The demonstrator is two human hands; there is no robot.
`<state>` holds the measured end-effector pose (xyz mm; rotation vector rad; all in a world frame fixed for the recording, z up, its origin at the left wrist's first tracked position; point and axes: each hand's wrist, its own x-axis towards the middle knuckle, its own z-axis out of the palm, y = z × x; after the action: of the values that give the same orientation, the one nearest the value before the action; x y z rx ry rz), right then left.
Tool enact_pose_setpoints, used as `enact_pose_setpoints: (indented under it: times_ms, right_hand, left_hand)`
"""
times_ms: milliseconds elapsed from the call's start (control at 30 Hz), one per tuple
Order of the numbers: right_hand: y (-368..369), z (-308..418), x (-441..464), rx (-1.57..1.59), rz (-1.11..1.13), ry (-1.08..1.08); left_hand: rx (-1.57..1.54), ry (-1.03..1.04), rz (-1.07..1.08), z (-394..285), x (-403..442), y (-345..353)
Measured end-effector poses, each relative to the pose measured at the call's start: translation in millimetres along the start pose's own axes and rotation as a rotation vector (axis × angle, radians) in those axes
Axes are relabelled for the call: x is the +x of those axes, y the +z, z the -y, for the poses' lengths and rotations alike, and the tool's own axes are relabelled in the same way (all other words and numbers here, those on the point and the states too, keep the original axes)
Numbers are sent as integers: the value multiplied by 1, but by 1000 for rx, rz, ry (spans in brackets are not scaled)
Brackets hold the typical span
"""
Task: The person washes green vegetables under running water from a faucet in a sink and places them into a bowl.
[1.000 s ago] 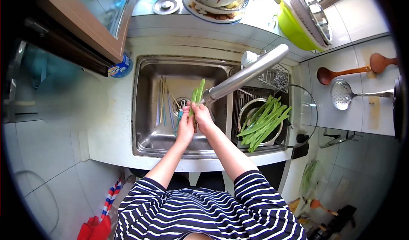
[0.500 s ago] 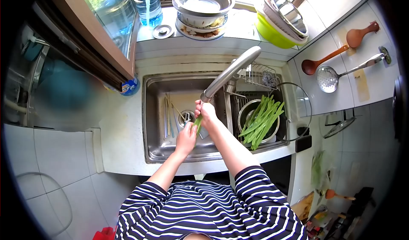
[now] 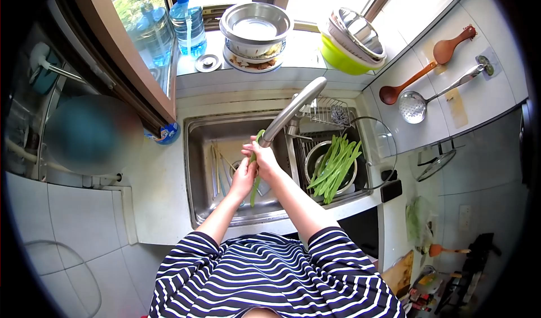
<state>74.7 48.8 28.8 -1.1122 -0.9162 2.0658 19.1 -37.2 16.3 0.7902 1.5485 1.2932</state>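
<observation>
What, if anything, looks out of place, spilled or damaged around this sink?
Two small things. Thin sticks, perhaps chopsticks, lie loose in the sink basin, scattered rather than gathered. The green bean pile overhangs the rim of its bowl, so some pods might slip off. I see no clear spill or breakage.

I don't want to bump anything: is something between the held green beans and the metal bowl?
Yes: the right hand and the sink divider lie between the held beans and the bowl; the faucet spout ends right at that hand.
</observation>
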Motion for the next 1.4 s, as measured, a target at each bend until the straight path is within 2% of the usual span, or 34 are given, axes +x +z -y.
enact_pose_setpoints:
  times_ms: [33,100,167,200,300,400,433,567,667,733,767,867,967,1067,1100,1167,1233,1300,1400]
  right_hand:
    - [3,8,-1,-16,-82,-62]
    - [11,31,-5,-40,-252,-181]
    - [3,21,6,-146,-224,-251]
    - [8,22,1,-196,-208,-267]
    - [13,23,0,-100,-166,10]
    - [10,9,9,27,-118,152]
    - [8,9,9,174,-61,193]
    - [8,-2,12,102,58,-47]
    - [7,-2,16,141,7,-153]
    - [3,13,15,101,-2,-158]
    - [0,19,16,89,-4,-153]
    - [-8,24,17,47,-9,-86]
    - [-14,36,17,71,-34,-12]
    - [-26,39,23,151,-11,-42]
    - [-28,45,22,86,-22,-27]
    - [-28,60,16,-46,-37,10]
    - [-27,68,15,140,-18,-69]
    - [-33,61,21,234,46,-122]
    - [-21,34,25,185,-41,-88]
  left_hand:
    - [210,84,-47,-3,0,-2]
    - [368,44,-17,-19,-9,-5]
    - [528,81,-18,-18,-14,-4]
    - [512,93,-38,-15,-17,-1]
    - [490,125,-110,-8,-27,-1]
    - [508,72,-110,-5,-32,-8]
    - [504,34,-90,-6,-33,-11]
    - [435,55,-101,-5,-24,-12]
    - [265,17,-15,4,-3,-11]
    - [68,-39,101,4,16,-7]
    - [-196,-67,104,-2,23,1]
    - [-307,19,69,-27,43,14]
    - [-163,117,105,-30,58,22]
    - [83,-54,220,-32,65,17]
    - [27,-133,216,-43,63,18]
    - [-48,-95,325,-42,59,11]
    - [-94,-128,418,-38,50,-3]
    - [-156,-161,384,-23,44,-18]
    - [-198,-130,228,-5,36,-21]
